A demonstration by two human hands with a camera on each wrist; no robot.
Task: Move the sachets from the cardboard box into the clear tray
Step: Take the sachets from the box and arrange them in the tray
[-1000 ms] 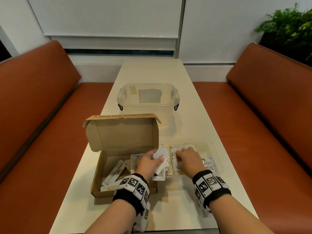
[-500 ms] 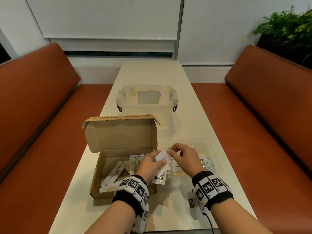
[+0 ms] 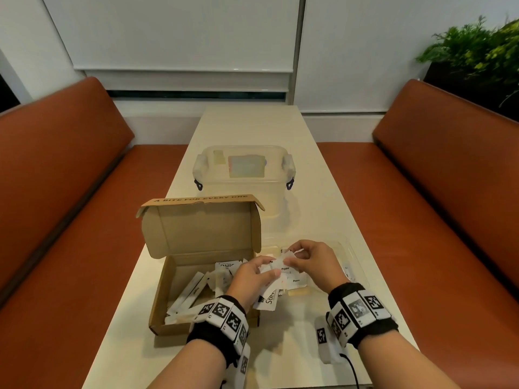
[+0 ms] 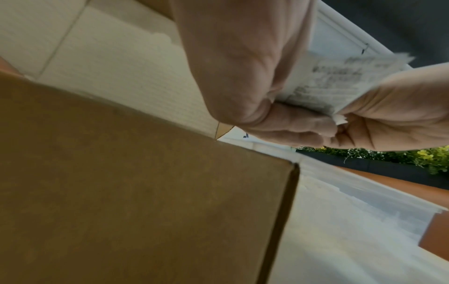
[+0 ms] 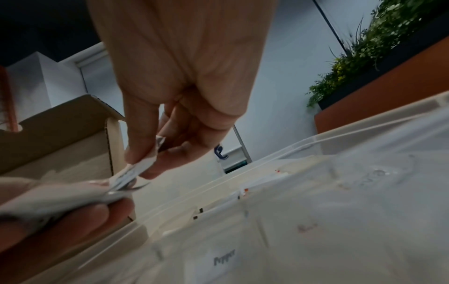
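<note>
Both wrist views are blurred, so sachet print is hard to read, and the hands hide much of the tray [image 3: 349, 249]. The left hand [image 3: 251, 277] grips a bunch of sachets [image 3: 271, 297] over the box's [image 3: 196, 234] right edge. The right hand [image 3: 311, 262] pinches one sachet [image 3: 282, 263] from the bunch's top. More sachets lie in the box and tray.

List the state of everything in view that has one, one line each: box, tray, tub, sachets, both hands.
cardboard box: lid open, sachets still inside.
clear tray: partly filled with sachets.
lidded plastic tub: closed, clips down.
bunch of sachets: held in left hand.
pepper sachet: pinched by right hand, which is over the tray.
</note>
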